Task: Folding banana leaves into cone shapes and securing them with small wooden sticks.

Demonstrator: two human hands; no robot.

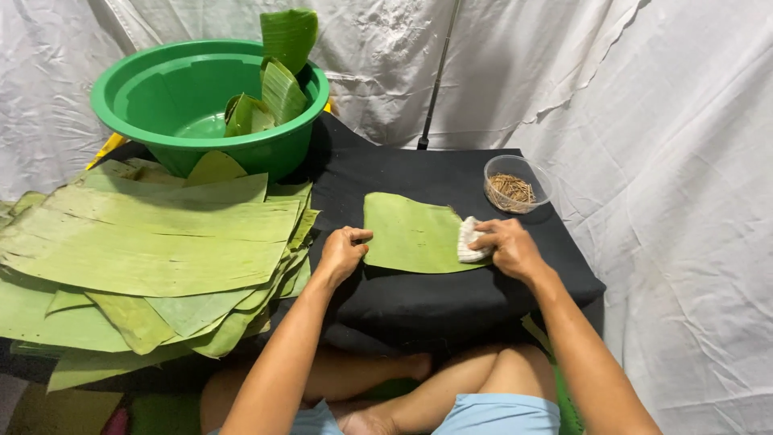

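To my left lies a big stack of green banana leaves (145, 242), spread flat and overlapping. Behind it stands a green plastic basin (161, 97) with a few folded leaf pieces (278, 89) leaning up inside its right rim. At the far right corner of my black-covered worktop (435, 298) sits a small clear cup (515, 184) of thin brown sticks. White cloth (684, 161) hangs all round.

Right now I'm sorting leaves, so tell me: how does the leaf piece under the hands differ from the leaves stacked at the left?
The single leaf piece is small and lies alone on the black cloth; the stacked leaves are far larger and overlap in a pile. The left hand pins the piece while the right hand presses a white cloth on it; the stack is untouched. Both are green and flat.
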